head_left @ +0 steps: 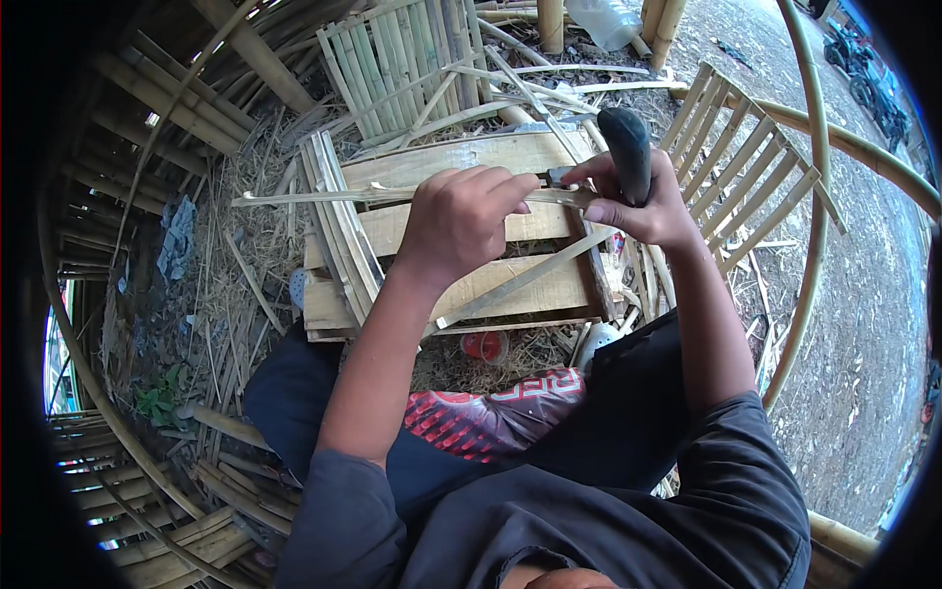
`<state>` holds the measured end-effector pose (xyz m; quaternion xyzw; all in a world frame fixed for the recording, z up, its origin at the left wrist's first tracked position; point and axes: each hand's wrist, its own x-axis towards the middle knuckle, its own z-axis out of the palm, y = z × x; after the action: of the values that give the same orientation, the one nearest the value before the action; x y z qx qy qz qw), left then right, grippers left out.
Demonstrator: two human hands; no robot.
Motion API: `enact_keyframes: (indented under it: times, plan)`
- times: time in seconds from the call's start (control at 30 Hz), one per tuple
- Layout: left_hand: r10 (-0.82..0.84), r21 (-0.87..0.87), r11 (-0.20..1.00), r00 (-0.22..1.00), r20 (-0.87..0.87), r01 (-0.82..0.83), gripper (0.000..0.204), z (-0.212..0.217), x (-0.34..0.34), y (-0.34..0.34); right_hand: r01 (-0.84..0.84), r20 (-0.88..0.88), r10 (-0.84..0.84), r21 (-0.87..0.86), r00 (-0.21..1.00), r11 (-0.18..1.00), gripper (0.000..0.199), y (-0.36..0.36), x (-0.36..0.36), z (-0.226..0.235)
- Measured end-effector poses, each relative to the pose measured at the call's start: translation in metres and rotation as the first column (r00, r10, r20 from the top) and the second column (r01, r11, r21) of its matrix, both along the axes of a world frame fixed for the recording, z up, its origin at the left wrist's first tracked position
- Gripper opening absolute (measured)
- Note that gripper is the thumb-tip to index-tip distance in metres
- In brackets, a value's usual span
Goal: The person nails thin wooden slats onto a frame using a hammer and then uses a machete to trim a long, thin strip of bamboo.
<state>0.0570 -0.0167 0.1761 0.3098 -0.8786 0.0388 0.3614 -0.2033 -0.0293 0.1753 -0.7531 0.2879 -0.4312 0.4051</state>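
Observation:
A long, thin bamboo strip [304,197] lies crosswise above the slatted wooden bench, its free end reaching out to the left. My left hand [459,224] is closed in a fist around this strip. My right hand [655,204] is closed on a knife with a thick black handle [626,147] that sticks up past the fingers. A short part of the dark blade shows between my hands, close to the strip. My right fingers and thumb also meet the strip's right end. Under my hands is the low bench [442,231] of pale wooden boards.
Several split bamboo slats [339,226] lie across the bench's left side. A bamboo slat panel [397,69] leans at the back, and a slatted rack [741,162] stands at the right. Below the bench sits a red cup [483,346]. Shavings cover the ground; a bamboo pole [814,196] curves along the right.

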Motion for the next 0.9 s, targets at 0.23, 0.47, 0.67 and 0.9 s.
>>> enact_keyframes:
  times: [0.23, 0.47, 0.67, 0.9]
  plan:
    - [0.052, -0.007, 0.999, 0.998, 0.044, -0.052, 0.039, 0.004, -0.002, 0.005, 0.031, -0.133, -0.029, 0.015, 0.991, 0.999, 0.038, -0.001, -0.009, 0.004]
    - [0.103, 0.044, 0.993, 0.992, 0.079, -0.106, 0.040, 0.007, -0.005, 0.007, 0.060, -0.003, -0.060, -0.053, 0.998, 0.997, 0.036, -0.007, -0.004, -0.006]
    - [0.114, 0.036, 0.992, 0.987, 0.117, -0.119, 0.040, 0.009, -0.001, 0.006, 0.071, -0.113, -0.076, -0.051, 0.991, 0.996, 0.033, -0.007, -0.005, -0.003]
    - [0.106, -0.001, 0.994, 0.986, 0.130, -0.106, 0.051, 0.012, -0.021, -0.016, 0.297, -0.135, -0.374, -0.394, 0.917, 0.870, 0.034, -0.010, -0.019, 0.007]
